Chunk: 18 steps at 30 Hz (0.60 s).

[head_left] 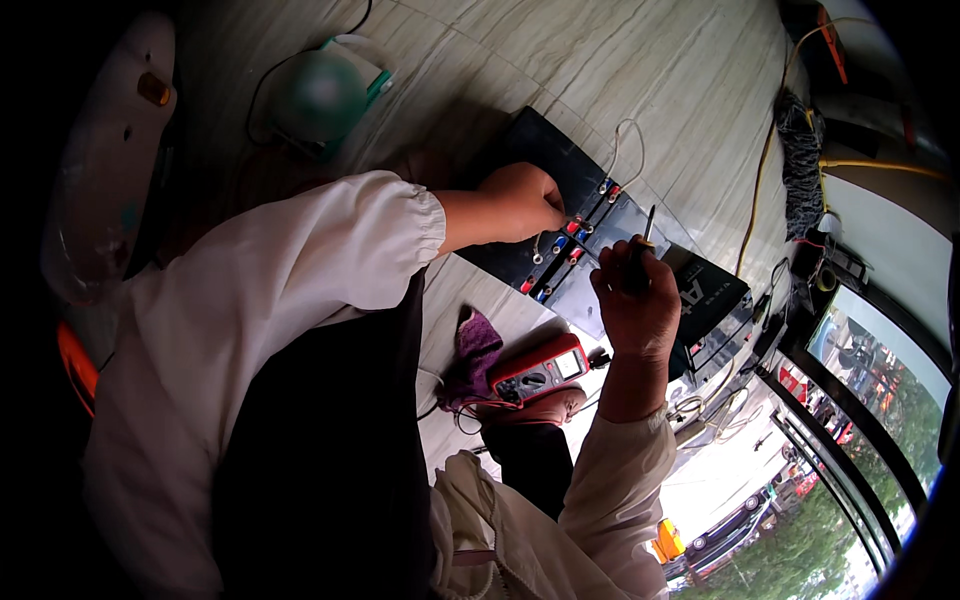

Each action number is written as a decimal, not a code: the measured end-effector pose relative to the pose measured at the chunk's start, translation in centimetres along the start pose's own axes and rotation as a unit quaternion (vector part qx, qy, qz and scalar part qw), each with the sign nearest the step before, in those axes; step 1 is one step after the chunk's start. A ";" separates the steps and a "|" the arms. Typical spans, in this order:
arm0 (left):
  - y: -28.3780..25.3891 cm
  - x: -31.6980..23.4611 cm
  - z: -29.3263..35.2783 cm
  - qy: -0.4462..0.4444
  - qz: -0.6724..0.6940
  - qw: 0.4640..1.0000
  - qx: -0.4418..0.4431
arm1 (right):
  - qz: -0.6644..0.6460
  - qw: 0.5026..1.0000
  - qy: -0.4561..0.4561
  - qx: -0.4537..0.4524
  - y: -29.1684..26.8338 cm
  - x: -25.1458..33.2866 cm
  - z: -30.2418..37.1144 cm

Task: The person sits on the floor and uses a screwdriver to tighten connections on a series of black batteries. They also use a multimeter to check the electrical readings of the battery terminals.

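Note:
Several black batteries (560,180) lie side by side on the pale floor, with red and blue terminals (578,235) along their near edge. My left hand (520,198), coming out of a white sleeve, rests on the batteries with its fingertips pinched at a terminal connector (566,221). My right hand (635,305) is raised just in front of the batteries and grips a dark-handled screwdriver (640,255), blade pointing up. A thin white wire (628,140) loops up from the far terminals.
A red multimeter (540,368) lies below my right hand beside a purple cloth (476,345). A green round object (325,95) sits at the upper left. A yellow cable (765,160) runs along the right, near dark window frames (850,400).

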<state>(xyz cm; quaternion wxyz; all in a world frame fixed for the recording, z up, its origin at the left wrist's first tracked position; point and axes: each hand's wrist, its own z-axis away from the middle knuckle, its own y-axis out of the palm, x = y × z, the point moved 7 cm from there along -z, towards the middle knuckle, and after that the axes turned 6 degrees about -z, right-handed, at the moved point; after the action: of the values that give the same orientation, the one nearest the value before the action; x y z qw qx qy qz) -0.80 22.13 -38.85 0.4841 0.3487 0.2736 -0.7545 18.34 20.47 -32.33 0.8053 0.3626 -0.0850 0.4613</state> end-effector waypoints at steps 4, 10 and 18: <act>0.8 -0.7 0.9 -0.035 0.124 0.990 0.060 | 0.255 0.962 -0.062 -0.071 0.1 0.3 0.3; 1.2 -0.5 1.1 -0.032 0.153 0.985 0.079 | 0.386 0.903 -0.117 -0.149 1.8 -0.2 0.0; -0.8 0.4 0.6 -0.039 0.184 0.982 0.017 | 0.434 0.864 -0.154 -0.204 -1.8 0.0 -1.4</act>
<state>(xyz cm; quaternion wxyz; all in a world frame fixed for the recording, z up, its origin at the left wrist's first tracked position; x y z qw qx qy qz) -1.78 21.76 -38.74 0.6191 0.3713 0.1726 -0.6702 19.54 20.87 -34.28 0.5567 0.1837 -0.4486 0.6746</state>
